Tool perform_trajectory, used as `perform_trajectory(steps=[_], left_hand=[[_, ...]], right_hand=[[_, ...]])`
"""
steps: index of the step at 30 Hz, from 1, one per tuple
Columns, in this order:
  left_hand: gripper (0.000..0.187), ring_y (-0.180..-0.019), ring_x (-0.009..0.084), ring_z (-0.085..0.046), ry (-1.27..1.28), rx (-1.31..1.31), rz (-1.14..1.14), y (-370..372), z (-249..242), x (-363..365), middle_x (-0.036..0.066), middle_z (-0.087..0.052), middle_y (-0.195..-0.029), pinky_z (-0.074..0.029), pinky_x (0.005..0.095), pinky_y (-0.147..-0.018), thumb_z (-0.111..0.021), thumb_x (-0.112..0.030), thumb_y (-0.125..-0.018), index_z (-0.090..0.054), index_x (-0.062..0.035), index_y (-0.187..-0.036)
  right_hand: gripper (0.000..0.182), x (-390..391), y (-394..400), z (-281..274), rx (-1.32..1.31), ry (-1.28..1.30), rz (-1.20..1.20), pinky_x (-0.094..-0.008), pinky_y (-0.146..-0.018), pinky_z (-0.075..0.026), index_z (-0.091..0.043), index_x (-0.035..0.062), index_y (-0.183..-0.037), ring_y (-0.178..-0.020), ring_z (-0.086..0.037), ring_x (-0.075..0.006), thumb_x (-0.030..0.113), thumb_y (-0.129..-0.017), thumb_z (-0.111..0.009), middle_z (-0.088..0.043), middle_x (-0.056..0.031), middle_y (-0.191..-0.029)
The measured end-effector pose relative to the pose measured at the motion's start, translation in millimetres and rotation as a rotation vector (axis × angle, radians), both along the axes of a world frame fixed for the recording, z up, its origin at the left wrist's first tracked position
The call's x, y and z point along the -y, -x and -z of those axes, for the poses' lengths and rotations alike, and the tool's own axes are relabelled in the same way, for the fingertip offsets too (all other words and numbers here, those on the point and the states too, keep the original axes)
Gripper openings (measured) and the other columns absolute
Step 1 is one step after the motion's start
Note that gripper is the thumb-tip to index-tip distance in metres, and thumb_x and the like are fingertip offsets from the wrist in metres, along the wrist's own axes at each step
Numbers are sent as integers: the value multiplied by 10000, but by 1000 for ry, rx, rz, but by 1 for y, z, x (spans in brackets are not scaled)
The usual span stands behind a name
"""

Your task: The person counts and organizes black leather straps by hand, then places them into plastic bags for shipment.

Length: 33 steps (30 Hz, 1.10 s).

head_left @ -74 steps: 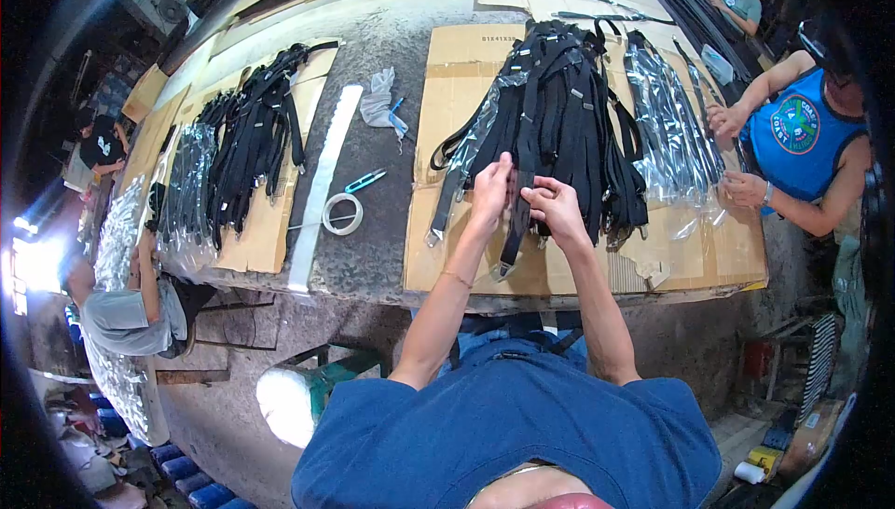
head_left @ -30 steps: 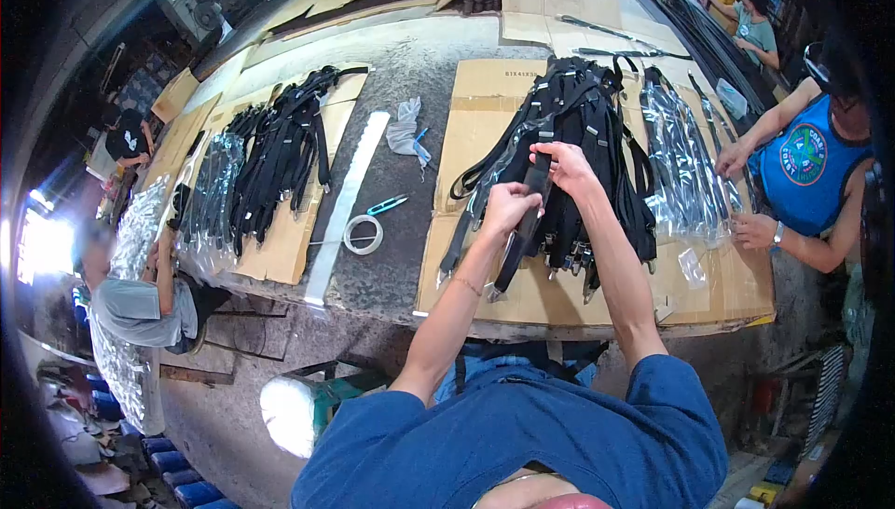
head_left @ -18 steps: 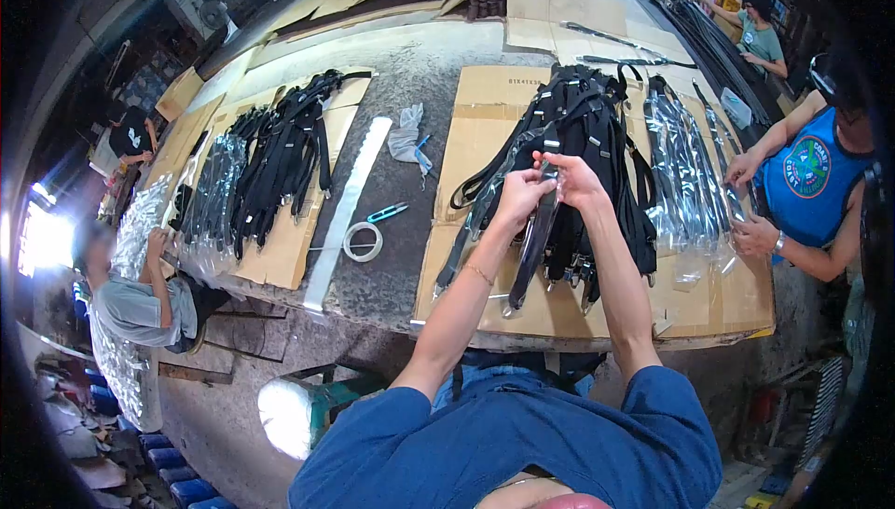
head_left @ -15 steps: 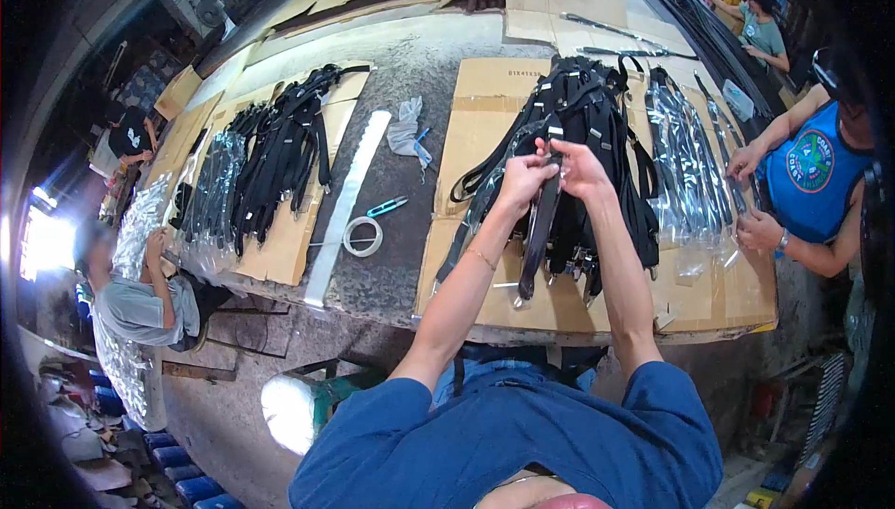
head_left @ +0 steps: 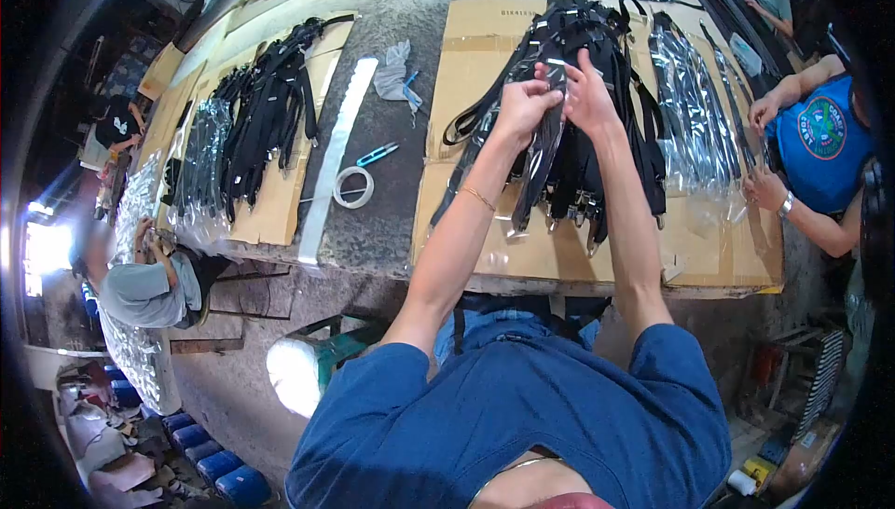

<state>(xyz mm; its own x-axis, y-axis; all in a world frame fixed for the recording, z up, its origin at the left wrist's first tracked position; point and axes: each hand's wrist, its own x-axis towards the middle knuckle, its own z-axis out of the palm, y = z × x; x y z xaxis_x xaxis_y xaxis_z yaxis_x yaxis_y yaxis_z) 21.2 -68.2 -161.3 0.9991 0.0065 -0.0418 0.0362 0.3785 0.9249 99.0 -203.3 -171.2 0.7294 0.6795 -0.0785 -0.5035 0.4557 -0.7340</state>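
My left hand (head_left: 528,110) pinches the top of a clear plastic sleeve (head_left: 535,178) with black suspenders inside. The sleeve hangs down toward the near side of the table. Beside it, my right hand (head_left: 589,101) has its fingers stretched out, close to the sleeve's top end and to my left fingertips. Under and behind both hands lies a pile of black suspenders (head_left: 597,38) with metal clips at their near ends. Whether my right thumb touches the sleeve is hard to see.
Cardboard (head_left: 475,29) covers parts of the table. Sleeved suspenders (head_left: 695,108) lie to the right, another black pile (head_left: 270,117) to the left. Between are a tape roll (head_left: 352,172), blue snips (head_left: 377,155) and a white strip (head_left: 337,159). Co-workers (head_left: 820,150) sit either side.
My right hand has loosened from a pinch, its fingers now extended. My left hand keeps its grip on the sleeve. The camera view has tilted down, so the table sits higher.
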Motion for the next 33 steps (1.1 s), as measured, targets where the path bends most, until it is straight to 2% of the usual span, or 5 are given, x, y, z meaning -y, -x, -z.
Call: perform_trajectory(steps=[7,17,23,30,33], left_hand=[[44,-643,235,-679,121,-26,-112,-5,-19,1,167,-650,-769,-562,312,-544,-612,48,-825,-571,65,-828],[100,-732,238,-681,97,12,-158,-14,-35,-5,180,-657,-847,-581,322,-650,-595,18,-857,-581,94,-922],[137,-736,238,-681,65,15,-156,-12,-34,-4,185,-653,-852,-578,324,-648,-595,14,-858,-577,105,-959],[138,-755,221,-672,73,-18,-96,19,-20,1,167,-658,-860,-567,300,-671,-597,-10,-865,-582,90,-960],[135,-717,202,-670,95,-37,-126,30,-9,11,166,-664,-855,-564,294,-651,-608,-9,-857,-587,80,-956]], right_hand=[[343,3,187,63,129,146,117,-301,-860,-471,-532,24,-1159,-961,-598,-144,162,-869,-654,-633,-79,-1073],[220,37,296,104,-30,393,-205,-303,-786,-514,-603,-41,-1026,-828,-639,-147,142,-904,-595,-673,-105,-918],[481,47,319,57,847,1632,-589,-437,-809,-509,-677,45,-974,-862,-654,-356,494,-807,-637,-676,-195,-892],[234,80,167,3,669,920,306,-258,-612,-493,-685,14,-904,-655,-610,-137,236,-865,-624,-674,-68,-780],[592,55,75,-30,253,821,349,-226,-573,-451,-638,-13,-994,-654,-588,-110,559,-851,-579,-663,-43,-793]])
